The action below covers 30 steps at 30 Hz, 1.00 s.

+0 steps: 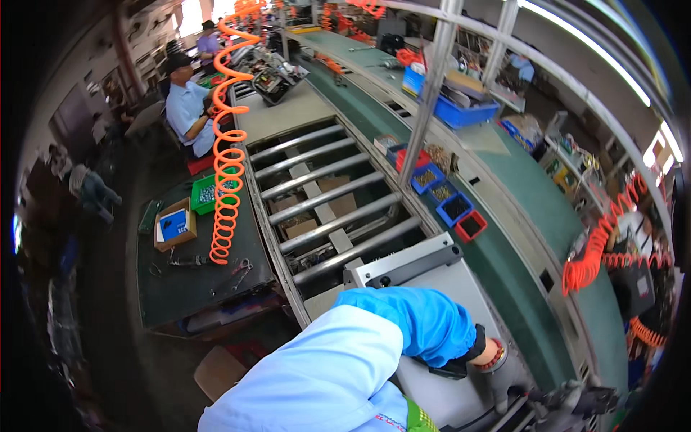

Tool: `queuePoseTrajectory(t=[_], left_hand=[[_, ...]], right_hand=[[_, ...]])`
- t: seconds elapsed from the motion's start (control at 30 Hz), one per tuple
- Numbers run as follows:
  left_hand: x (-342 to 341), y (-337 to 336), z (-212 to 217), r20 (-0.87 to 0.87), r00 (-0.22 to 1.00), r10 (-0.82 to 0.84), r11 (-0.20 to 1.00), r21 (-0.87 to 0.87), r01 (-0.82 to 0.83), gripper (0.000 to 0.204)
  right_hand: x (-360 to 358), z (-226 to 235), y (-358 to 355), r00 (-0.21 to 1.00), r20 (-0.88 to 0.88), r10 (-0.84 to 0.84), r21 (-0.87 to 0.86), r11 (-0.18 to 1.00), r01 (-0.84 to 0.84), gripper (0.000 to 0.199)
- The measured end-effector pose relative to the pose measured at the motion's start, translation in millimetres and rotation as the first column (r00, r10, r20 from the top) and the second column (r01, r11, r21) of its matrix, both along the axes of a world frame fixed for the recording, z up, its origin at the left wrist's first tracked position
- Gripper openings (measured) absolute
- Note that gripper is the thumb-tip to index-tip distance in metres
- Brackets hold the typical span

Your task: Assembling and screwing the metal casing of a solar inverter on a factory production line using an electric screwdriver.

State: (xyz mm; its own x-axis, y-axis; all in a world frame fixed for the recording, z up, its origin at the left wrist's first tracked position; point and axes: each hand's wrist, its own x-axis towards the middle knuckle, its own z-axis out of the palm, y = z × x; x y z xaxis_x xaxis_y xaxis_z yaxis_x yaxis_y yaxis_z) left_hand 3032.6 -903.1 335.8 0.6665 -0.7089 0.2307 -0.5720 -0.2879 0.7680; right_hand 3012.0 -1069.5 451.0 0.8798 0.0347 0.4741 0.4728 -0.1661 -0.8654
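My left arm reaches across to the right in a pale blue sleeve and a brighter blue oversleeve, with a dark band and red beads at the wrist. My left hand (507,376), in a grey glove, is low over the near end of a grey metal machine housing (432,288); its fingers are partly hidden. Beside it, near the lower right rim, my gloved right hand (565,412) is closed around a dark hand tool (599,399), whose exact kind is unclear. A silver bracket with a black knob (385,281) tops the housing's far end.
Beyond the housing runs a roller conveyor (327,205). Blue and red bins of small parts (455,207) line the green bench at right. A dark side table (194,288) at left bears scissors, a box and a green bin (204,193). An orange coiled hose (229,180) hangs down; co-workers sit beyond.
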Motion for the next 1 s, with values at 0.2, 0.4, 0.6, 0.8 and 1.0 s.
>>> queuePoseTrajectory(t=[0.2,0.4,0.6,0.8,1.0], left_hand=[[-15.6,19.4,16.2,-0.124,0.991,0.042,0.992,0.121,-0.027,0.084],[-0.8,8.2,-12.0,-0.069,0.992,0.102,0.989,0.111,-0.094,0.082],[-4.5,6.9,-9.3,-0.07,0.991,0.117,0.989,0.098,-0.109,0.079],[-6.5,1.2,-9.7,-0.093,0.987,0.128,0.99,0.072,-0.122,0.081],[-11.0,3.8,-7.3,-0.103,0.988,0.113,0.991,0.081,-0.105,0.084]], right_hand=[[-15.5,13.0,30.0,0.996,0.039,0.081,0.062,0.995,-0.083,0.044],[31.4,-23.5,5.5,0.992,0.101,0.072,-0.027,0.997,-0.07,0.043],[50.3,-31.0,-0.7,0.994,0.028,0.103,0.018,0.994,-0.104,0.047],[36.2,-21.5,0.9,0.986,0.113,0.125,0.073,0.988,-0.134,0.039],[49.7,-28.5,-11.0,0.984,0.045,0.174,0.12,0.977,-0.178,0.032]])
